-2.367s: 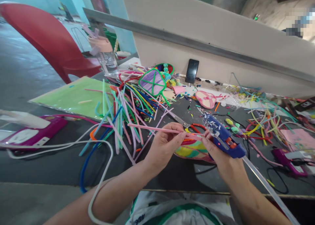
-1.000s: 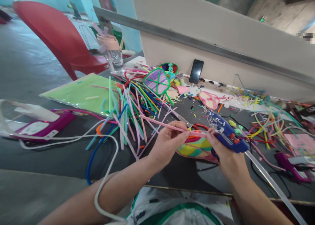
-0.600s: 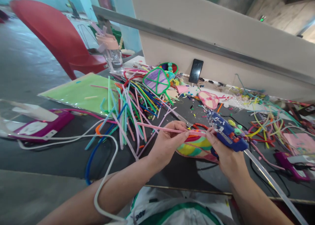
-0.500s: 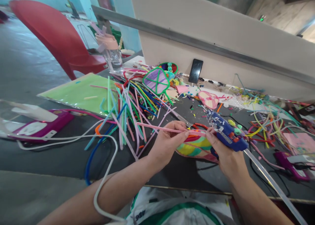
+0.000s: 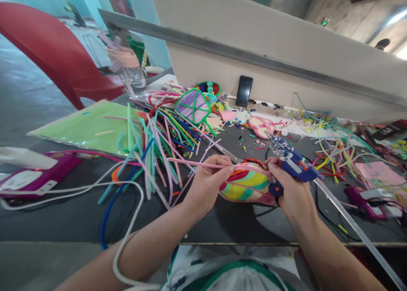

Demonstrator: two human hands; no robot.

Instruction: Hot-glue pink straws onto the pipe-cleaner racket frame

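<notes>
The left hand (image 5: 208, 184) pinched a pink pipe cleaner (image 5: 197, 163) between thumb and forefinger, its remaining fingers curled in behind. The stem's long axis ran nearly sideways across the person's front; its free end pointed left, a little higher than the rest, towards the heap of pipe cleaners (image 5: 154, 155), and its other part lay along the top edge of a striped craft piece (image 5: 246, 185). That piece, yellow, teal and pink, sat between the hands over the near part of the dark tabletop (image 5: 203, 229), its long axis also left to right. The right hand (image 5: 288, 187) was closed around the grip of a blue hot glue gun (image 5: 295, 163), while its thumb and forefinger met at the piece's upper right end; whether they pinched the stem there could not be told. The gun's nozzle pointed away and to the left, and a clear glue stick (image 5: 359, 223) stuck out of its rear towards the lower right. Just beyond the striped piece lay orange-handled scissors (image 5: 253, 160), partly hidden, with a pink heart-shaped piece (image 5: 262, 127) farther back and a black smartphone (image 5: 244, 91) leaning upright against the pale partition (image 5: 203, 64).
</notes>
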